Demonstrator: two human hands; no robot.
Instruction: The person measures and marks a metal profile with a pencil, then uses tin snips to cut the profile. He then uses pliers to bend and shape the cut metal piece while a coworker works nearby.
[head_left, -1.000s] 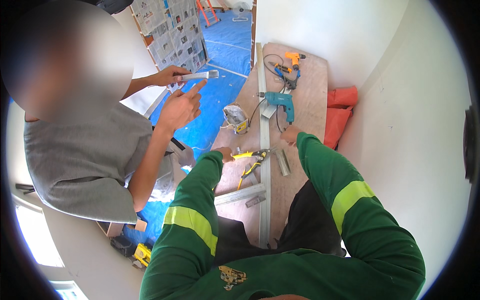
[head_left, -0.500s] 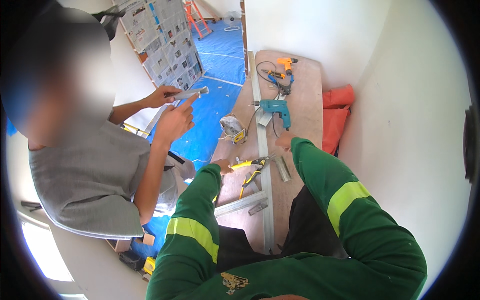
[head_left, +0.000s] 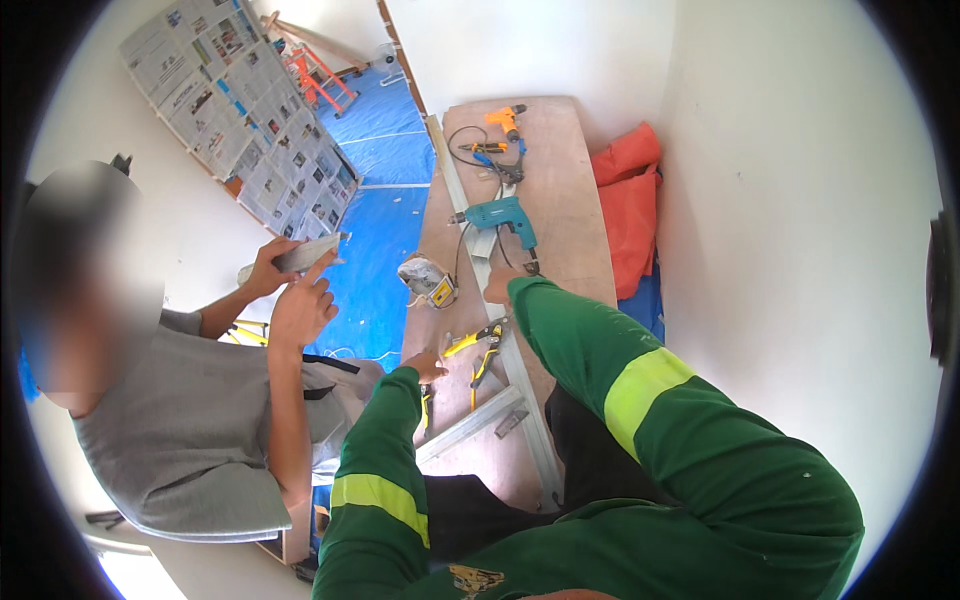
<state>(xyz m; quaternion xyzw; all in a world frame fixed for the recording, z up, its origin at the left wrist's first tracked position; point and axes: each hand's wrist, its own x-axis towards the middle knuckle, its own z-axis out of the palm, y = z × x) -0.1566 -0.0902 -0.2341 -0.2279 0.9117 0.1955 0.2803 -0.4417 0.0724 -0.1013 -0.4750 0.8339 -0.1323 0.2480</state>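
My left hand (head_left: 428, 366) lies on the wooden bench top (head_left: 565, 210), its fingertips at the handle end of yellow-handled snips (head_left: 482, 345); whether it grips them is unclear. My right hand (head_left: 497, 284) rests on a long metal channel (head_left: 462, 205) just below a teal power drill (head_left: 500, 214), mostly hidden by my green sleeve. A short metal stud (head_left: 468, 426) lies crosswise under my left forearm. To my left a person in a grey shirt holds a short metal piece (head_left: 298, 256) in both hands.
An orange drill (head_left: 505, 118) with black cables lies at the bench's far end. A wrapped roll (head_left: 426, 279) sits near the left edge. Orange cloth (head_left: 628, 195) is wedged against the white wall. Blue tarp (head_left: 380, 240), a newspaper-covered panel (head_left: 235, 110) and an orange ladder (head_left: 315, 72) lie beyond.
The view has tilted, so the bench sits lower in the picture. My hands stay by the snips and the channel. The other person still holds the metal piece up.
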